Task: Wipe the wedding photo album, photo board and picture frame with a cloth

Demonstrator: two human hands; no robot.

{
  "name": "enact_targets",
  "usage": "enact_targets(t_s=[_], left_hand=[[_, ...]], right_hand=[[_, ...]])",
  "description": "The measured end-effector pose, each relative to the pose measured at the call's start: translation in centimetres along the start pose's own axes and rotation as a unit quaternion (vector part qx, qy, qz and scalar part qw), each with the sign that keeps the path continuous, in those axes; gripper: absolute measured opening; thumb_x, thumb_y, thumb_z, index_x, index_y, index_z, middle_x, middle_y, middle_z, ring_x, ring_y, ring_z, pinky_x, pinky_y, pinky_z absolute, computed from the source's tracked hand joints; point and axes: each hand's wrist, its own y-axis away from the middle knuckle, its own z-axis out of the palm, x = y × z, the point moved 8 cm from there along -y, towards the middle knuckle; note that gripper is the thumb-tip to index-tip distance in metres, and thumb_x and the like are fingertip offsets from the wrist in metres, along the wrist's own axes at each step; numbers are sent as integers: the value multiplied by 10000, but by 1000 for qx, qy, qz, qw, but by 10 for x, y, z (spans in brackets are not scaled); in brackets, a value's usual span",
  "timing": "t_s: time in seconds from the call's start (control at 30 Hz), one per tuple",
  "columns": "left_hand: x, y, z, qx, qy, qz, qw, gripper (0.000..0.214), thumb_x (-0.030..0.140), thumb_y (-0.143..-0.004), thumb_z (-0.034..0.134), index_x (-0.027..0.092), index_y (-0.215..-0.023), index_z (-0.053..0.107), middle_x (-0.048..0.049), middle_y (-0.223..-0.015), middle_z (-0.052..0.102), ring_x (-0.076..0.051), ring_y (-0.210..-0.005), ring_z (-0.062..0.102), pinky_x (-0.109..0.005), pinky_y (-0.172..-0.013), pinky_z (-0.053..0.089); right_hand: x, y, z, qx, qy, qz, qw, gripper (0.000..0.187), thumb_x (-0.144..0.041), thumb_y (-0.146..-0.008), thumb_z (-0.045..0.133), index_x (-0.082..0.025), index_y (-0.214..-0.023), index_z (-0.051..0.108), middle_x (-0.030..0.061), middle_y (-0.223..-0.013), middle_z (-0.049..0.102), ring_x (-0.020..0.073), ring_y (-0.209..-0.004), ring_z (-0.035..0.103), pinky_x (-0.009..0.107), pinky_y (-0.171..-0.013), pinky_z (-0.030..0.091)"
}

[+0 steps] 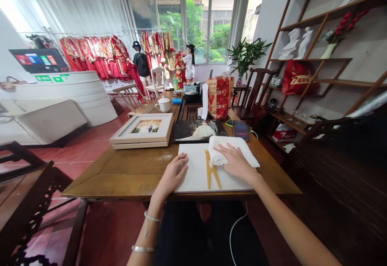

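My right hand lies with its fingers spread on a folded white towel. The towel covers the upper right part of a flat white board at the table's near edge. At the board's left edge rests my left hand, fingers loosely bent and nothing seen in them. Between the hands a yellow tool with two legs, like a clamp or tongs, lies on the board, its top beside the towel. Just beyond the board is a dark picture panel with a white gown on it.
Framed photos are stacked at left on the wooden table. Behind stand a white lidded cup and a red-and-tan paper bag. A phone with a cable lies at right. Two people stand by red garments far back.
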Motion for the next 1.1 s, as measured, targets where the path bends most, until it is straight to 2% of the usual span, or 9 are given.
enact_targets(t_s=[0.1, 0.2, 0.3, 0.4, 0.63, 0.77, 0.87, 0.93, 1.1], left_hand=[[0, 0, 0, 2, -4, -2, 1000, 275, 263, -865, 490, 155, -1069, 640, -134, -1295, 566, -253, -1265, 479, -454, -1071, 368], [1, 1, 0, 2, -3, -6, 1000, 281, 262, -863, 493, 152, -1073, 644, -134, -1294, 567, -253, -1261, 483, -449, -1072, 368], [2, 2, -1, 6, -1, -1, 1000, 281, 262, -862, 495, 161, -1075, 647, -129, -1285, 575, -252, -1255, 490, -450, -1070, 372], [2, 2, -2, 8, -2, 1, 1000, 285, 261, -861, 491, 163, -1080, 645, -127, -1284, 576, -250, -1252, 494, -451, -1069, 373], [2, 1, -2, 3, -5, 1, 1000, 283, 266, -864, 487, 162, -1078, 641, -125, -1286, 576, -246, -1255, 492, -441, -1064, 384], [3, 1, -2, 6, -9, 4, 1000, 276, 269, -863, 492, 171, -1074, 641, -120, -1282, 580, -246, -1253, 494, -441, -1060, 388], [2, 1, -2, 9, -5, 5, 1000, 268, 268, -857, 501, 168, -1060, 645, -123, -1278, 583, -251, -1245, 501, -445, -1057, 389], [2, 1, -2, 11, 0, 6, 1000, 264, 264, -853, 506, 168, -1053, 649, -124, -1277, 583, -254, -1243, 503, -450, -1058, 386], [1, 1, -1, 10, -1, 1, 1000, 269, 255, -854, 500, 165, -1061, 648, -124, -1278, 580, -247, -1243, 502, -439, -1063, 381]], right_hand=[[-12, 39, 4, -6, 11, -33, 999, 847, -41, -609, 418, -284, -1418, 351, -2, -1508, 275, 277, -1405, 109, 585, -1097, 103], [-20, 85, 4, -43, 5, -75, 996, 918, -18, -562, 392, -326, -1425, 323, -47, -1508, 262, 246, -1409, 105, 560, -1113, 109], [-21, 110, 0, -83, -17, -106, 991, 958, -17, -539, 390, -360, -1428, 300, -75, -1501, 264, 237, -1405, 133, 533, -1123, 134], [-17, 99, -5, -82, -32, -106, 991, 931, -22, -551, 390, -356, -1419, 327, -80, -1495, 280, 233, -1400, 160, 502, -1130, 145], [-2, 4, -6, -42, -23, -38, 998, 783, -76, -666, 423, -270, -1420, 349, 9, -1498, 301, 297, -1394, 156, 584, -1090, 130], [-4, -26, -7, -22, -9, 1, 1000, 710, -104, -724, 426, -237, -1418, 359, 54, -1496, 306, 334, -1386, 161, 620, -1066, 126], [-18, -25, 1, -13, 0, -2, 1000, 726, -96, -713, 442, -240, -1420, 355, 64, -1504, 287, 344, -1388, 137, 639, -1059, 96], [-33, -11, 8, -6, 13, -28, 1000, 768, -81, -682, 456, -246, -1424, 344, 58, -1512, 268, 337, -1393, 109, 631, -1067, 75], [-69, 56, 16, -25, -9, -150, 988, 930, -29, -542, 432, -304, -1425, 326, -18, -1521, 246, 280, -1410, 46, 590, -1098, 25]])
